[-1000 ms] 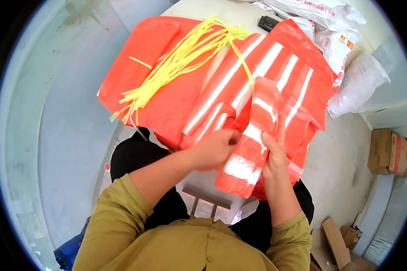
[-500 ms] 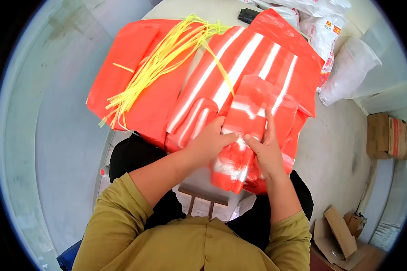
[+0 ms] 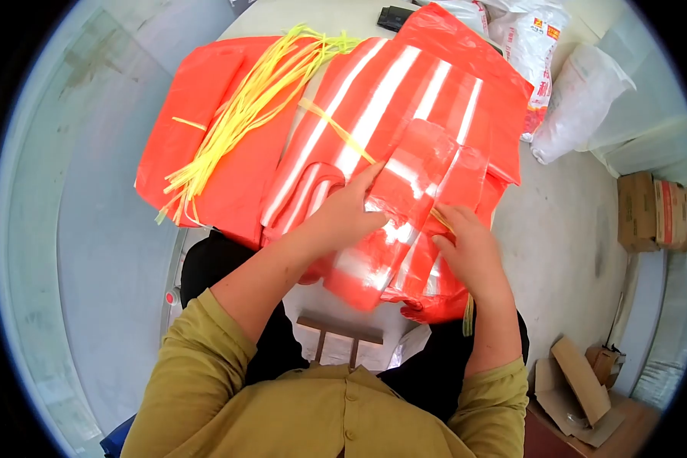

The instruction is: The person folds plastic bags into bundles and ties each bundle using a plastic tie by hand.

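A folded red plastic bundle with white stripes (image 3: 412, 172) lies slantwise on a pile of red-and-white striped bags (image 3: 393, 80). My left hand (image 3: 343, 217) rests on its left edge, thumb and index finger apart. At the bundle's right side my right hand (image 3: 469, 248) is closed on a thin yellow strip, whose end hangs below by the wrist. Another length of yellow strip (image 3: 336, 130) runs over the pile to my left fingertips; whether the two lengths join beneath the bundle is hidden. Loose yellow strips (image 3: 240, 122) lie on plain red bags (image 3: 198, 84) at the left.
A black object (image 3: 395, 18) sits at the table's far edge (image 3: 275, 19). White printed sacks (image 3: 527, 53) and a whitish sack (image 3: 582, 99) stand at the back right. Cardboard boxes (image 3: 637, 214) and an opened carton (image 3: 576, 389) are on the right. A stool-like frame (image 3: 340, 330) shows between the legs.
The bundle has been lowered onto the pile and tilted. My left hand has spread along its left edge. My right hand has moved to its right side, where yellow strip now shows. The view has shifted.
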Action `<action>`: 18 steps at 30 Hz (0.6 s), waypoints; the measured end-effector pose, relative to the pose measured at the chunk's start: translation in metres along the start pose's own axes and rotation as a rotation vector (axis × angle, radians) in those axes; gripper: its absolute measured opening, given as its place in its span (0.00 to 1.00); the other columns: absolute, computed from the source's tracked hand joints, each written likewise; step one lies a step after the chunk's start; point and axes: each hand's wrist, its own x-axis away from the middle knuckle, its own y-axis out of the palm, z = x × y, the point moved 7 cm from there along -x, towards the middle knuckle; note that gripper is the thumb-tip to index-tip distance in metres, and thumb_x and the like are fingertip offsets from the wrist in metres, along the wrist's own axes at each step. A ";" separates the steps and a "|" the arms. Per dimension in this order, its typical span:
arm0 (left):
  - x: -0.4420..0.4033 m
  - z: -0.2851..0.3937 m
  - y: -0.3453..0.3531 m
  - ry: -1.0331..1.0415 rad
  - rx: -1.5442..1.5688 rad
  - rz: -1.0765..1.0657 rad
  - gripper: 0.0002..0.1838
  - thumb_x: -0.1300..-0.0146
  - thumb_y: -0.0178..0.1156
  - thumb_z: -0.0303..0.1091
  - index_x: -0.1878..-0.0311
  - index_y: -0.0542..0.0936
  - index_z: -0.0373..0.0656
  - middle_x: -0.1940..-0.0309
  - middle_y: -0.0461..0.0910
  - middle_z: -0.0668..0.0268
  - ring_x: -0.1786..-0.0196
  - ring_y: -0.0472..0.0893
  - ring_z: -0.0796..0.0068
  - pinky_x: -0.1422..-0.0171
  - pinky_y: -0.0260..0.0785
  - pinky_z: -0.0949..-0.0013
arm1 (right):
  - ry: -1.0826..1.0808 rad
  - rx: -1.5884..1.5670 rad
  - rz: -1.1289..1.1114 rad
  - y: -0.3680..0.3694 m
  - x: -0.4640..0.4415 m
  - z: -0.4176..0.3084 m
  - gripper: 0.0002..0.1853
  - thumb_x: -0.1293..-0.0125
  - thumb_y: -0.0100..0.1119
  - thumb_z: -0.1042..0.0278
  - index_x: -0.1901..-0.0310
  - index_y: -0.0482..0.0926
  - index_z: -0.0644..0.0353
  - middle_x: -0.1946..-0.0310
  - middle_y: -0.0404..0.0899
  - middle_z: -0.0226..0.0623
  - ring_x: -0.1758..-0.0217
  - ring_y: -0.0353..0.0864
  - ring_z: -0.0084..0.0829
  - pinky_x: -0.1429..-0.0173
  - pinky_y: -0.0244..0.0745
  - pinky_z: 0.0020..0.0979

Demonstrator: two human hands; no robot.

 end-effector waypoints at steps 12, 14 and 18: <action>-0.005 -0.009 -0.004 -0.193 -0.162 0.003 0.37 0.37 0.69 0.35 0.27 0.70 0.29 0.36 0.82 0.47 0.33 0.82 0.60 0.29 0.73 0.61 | -0.059 0.349 -0.046 0.005 0.002 0.002 0.14 0.33 0.67 0.71 0.47 0.87 0.58 0.50 0.85 0.40 0.48 0.85 0.47 0.47 0.83 0.44; -0.005 -0.006 -0.005 -0.197 -0.206 0.010 0.37 0.37 0.69 0.36 0.27 0.71 0.29 0.36 0.82 0.48 0.35 0.82 0.61 0.30 0.73 0.61 | -0.081 0.414 -0.008 0.004 0.001 0.003 0.11 0.34 0.67 0.70 0.52 0.87 0.59 0.51 0.86 0.39 0.49 0.84 0.46 0.47 0.83 0.44; -0.007 -0.017 -0.005 -0.185 -0.212 0.012 0.36 0.38 0.69 0.37 0.30 0.73 0.28 0.38 0.83 0.48 0.35 0.83 0.60 0.31 0.74 0.61 | -0.215 0.441 0.172 -0.009 -0.003 -0.003 0.05 0.39 0.69 0.70 0.63 0.88 0.60 0.54 0.85 0.40 0.51 0.81 0.45 0.47 0.80 0.46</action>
